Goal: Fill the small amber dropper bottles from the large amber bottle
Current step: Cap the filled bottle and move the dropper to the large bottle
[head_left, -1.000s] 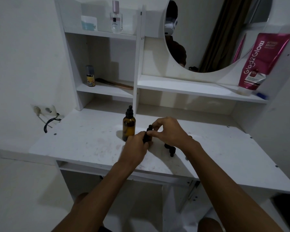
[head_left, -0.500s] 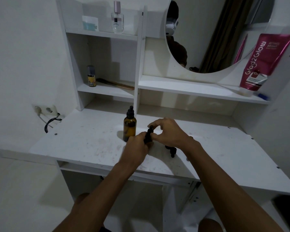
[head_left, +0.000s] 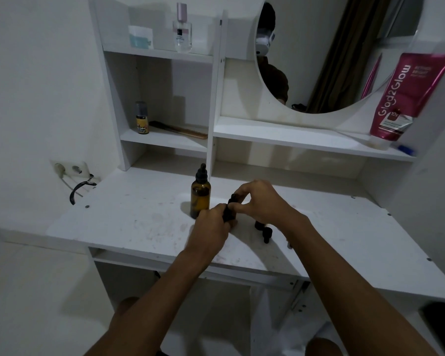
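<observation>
The large amber bottle (head_left: 200, 196) with a black dropper cap stands upright on the white desk (head_left: 129, 222), just left of my hands. My left hand (head_left: 212, 224) grips the body of a small dark dropper bottle (head_left: 228, 214), mostly hidden by the fingers. My right hand (head_left: 260, 201) pinches that bottle's black cap (head_left: 233, 197) from above. A second small dropper bottle (head_left: 263, 229) lies on its side on the desk under my right wrist.
A vertical shelf divider (head_left: 213, 124) rises right behind the large bottle. Shelves hold a small yellow can (head_left: 141, 119), a comb (head_left: 180, 129), a perfume bottle (head_left: 182, 29) and a pink tube (head_left: 406, 98). A wall socket with a black cable (head_left: 77, 183) sits at the left.
My hands and the small bottle have stayed in nearly the same spot; the right fingers have shifted slightly on the cap.
</observation>
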